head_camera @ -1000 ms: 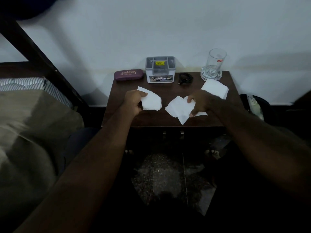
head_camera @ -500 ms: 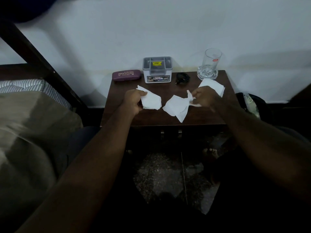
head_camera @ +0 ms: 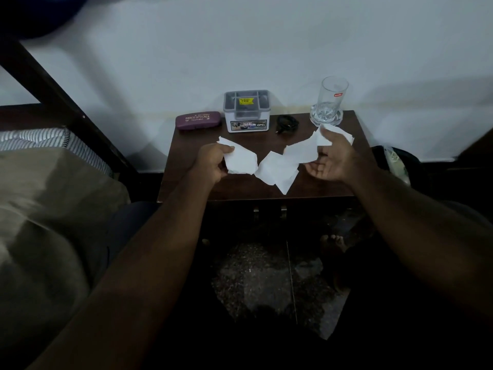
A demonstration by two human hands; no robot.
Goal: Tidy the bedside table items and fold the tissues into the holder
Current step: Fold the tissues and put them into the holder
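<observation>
My left hand [head_camera: 213, 162] pinches a white tissue [head_camera: 241, 161] above the dark wooden bedside table [head_camera: 192, 188]. My right hand [head_camera: 332, 158], palm turned up, holds a second tissue [head_camera: 301, 152] lifted off the table by its upper edge. A third tissue [head_camera: 276, 172] lies flat near the table's front, between my hands. Part of another tissue [head_camera: 345, 133] shows behind my right hand. The grey compartmented holder [head_camera: 246, 110] stands at the back centre.
A maroon spectacle case [head_camera: 198, 120] lies left of the holder. A small black object [head_camera: 287, 123] and an empty drinking glass [head_camera: 329, 102] sit at the back right. A bed with bedding [head_camera: 40, 182] is at my left; a dark bag [head_camera: 394, 161] stands right of the table.
My right hand has lifted one tissue off the table and turned palm up. The left hand has kept its tissue in about the same place.
</observation>
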